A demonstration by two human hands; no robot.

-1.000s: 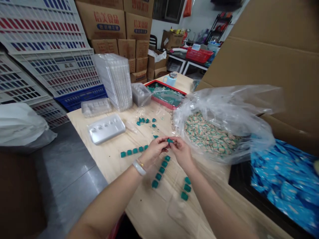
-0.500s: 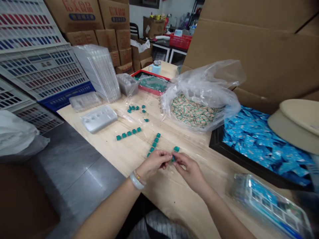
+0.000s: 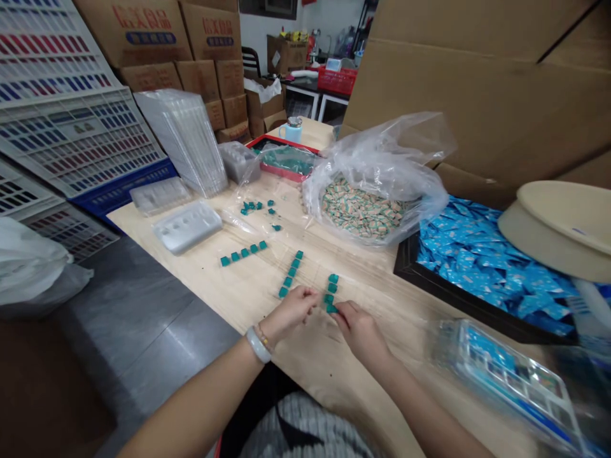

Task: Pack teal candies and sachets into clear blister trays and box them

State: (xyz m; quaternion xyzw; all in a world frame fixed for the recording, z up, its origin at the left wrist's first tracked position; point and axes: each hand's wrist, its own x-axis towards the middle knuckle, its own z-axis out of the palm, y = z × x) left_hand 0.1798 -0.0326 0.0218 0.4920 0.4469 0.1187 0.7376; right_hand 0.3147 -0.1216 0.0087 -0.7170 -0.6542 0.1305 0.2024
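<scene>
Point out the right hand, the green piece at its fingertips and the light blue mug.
Right hand point(image 3: 361, 327), head view: back of hand.
Green piece point(image 3: 330, 308), head view: its top.
Light blue mug point(image 3: 293, 133), head view: side wall.

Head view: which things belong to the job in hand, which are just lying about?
In the job:
green blocks, in three rows
right hand, touching the right row's nearest block
left hand, beside that row
loose green pieces, likely

Seemingly just lying about:
mug
blue packets
white bag
crates
cartons

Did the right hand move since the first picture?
Yes, closer: the right hand was beyond the middle green row, and is now right of its near end.
</scene>
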